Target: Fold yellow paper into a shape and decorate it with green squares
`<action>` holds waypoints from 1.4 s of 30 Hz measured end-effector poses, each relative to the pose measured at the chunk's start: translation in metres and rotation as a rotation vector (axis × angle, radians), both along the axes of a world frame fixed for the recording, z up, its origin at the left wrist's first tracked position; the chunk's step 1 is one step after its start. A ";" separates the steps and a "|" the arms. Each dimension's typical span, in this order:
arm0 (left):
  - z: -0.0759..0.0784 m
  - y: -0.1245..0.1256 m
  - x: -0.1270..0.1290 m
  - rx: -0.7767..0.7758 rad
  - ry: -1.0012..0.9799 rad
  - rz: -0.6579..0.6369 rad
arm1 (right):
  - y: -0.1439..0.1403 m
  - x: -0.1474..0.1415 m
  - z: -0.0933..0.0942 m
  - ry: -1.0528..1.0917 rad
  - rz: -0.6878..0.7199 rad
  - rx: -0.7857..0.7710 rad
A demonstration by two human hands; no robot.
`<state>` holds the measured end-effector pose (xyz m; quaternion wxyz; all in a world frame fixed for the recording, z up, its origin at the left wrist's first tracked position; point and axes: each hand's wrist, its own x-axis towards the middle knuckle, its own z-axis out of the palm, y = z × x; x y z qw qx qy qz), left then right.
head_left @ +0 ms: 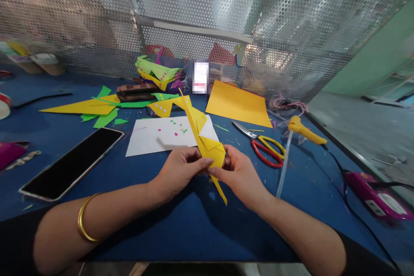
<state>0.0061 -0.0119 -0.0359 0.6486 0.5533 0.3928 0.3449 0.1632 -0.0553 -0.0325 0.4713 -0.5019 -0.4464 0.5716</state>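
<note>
Folded yellow paper piece (207, 144) sits above blue table (181, 224), pinched w/ both hands: left hand (179, 170) & right hand (239, 172) grip its lower folds. Likely light, thin, creases easily; best held at folded edges. Counted: 1 scissors (263, 144), 1 phone (73, 164), 1 glue gun (304, 131), 1 white sheet (161, 136).

Folded shape (211, 148): yellow paper, matt, sharply creased, pinched between left hand (181, 168) and right hand (239, 174). Sheet (161, 136) at 12 o'clock of the hands: white paper, matt, smooth. Scissors (258, 142) at 2 o'clock: bright metal blades, glossy red and yellow plastic handles. Phone (73, 163) at 9 o'clock: glossy black glass. Table (181, 228): blue, matt covering. Screen (226, 4) at 12 o'clock: perforated metal, dull sheen. Bangle (83, 223): polished gold-coloured metal.
</note>
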 end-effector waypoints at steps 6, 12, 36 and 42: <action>-0.002 0.003 -0.003 0.102 0.036 0.112 | 0.001 0.000 -0.004 -0.051 0.035 0.013; 0.002 0.000 -0.001 0.124 -0.004 0.086 | -0.001 0.001 -0.001 -0.078 0.024 -0.005; 0.007 0.012 -0.002 -0.159 0.025 0.160 | -0.004 -0.001 -0.001 -0.153 0.063 -0.024; 0.015 0.019 -0.007 -0.249 0.007 0.168 | -0.004 0.011 -0.007 -0.612 -0.068 0.486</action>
